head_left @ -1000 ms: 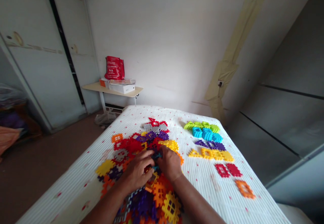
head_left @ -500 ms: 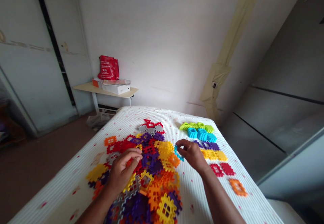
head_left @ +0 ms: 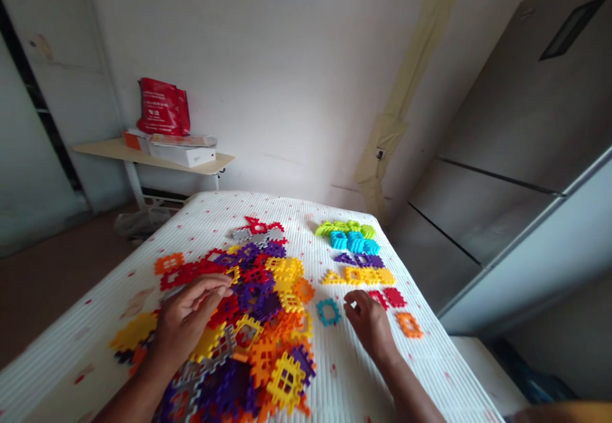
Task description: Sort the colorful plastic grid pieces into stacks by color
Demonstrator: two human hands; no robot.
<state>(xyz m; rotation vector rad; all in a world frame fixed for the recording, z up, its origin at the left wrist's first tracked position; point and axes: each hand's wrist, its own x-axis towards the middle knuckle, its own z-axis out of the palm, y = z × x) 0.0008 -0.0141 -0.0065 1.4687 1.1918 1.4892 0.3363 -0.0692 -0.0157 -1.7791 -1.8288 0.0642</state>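
1. The right hand (head_left: 370,321) hangs low over the white cloth (head_left: 344,385), fingers half curled and thumb a little apart from them; I see nothing in its grip.
2. Just left of those fingertips, a light blue square frame (head_left: 320,312) lies flat on the cloth, apart from the hand.
3. The left hand (head_left: 189,318) is over the left side of a jumbled heap of plastic pieces (head_left: 262,356); its fingers bend loosely toward the thumb with a narrow gap, and nothing shows between them. Whether it touches the pieces underneath, I can't tell from here.
4. Most of the heap spreads to the right of the left hand and nearer the person: yellow, orange, purple, red and grey, overlapping every which way.
5. Right beside the right hand, on its far side, are two red pieces (head_left: 394,297), one partly covered by the hand. An orange frame (head_left: 400,321) lies to its right.
6. Beyond the right hand come a yellow row (head_left: 368,276), then a purple row (head_left: 370,261), then blue stacks (head_left: 354,241), and a green row (head_left: 347,229) farthest off.
7. Well past the left hand, against the wall, a red bag (head_left: 165,109) sits on boxes on a small table (head_left: 100,148).
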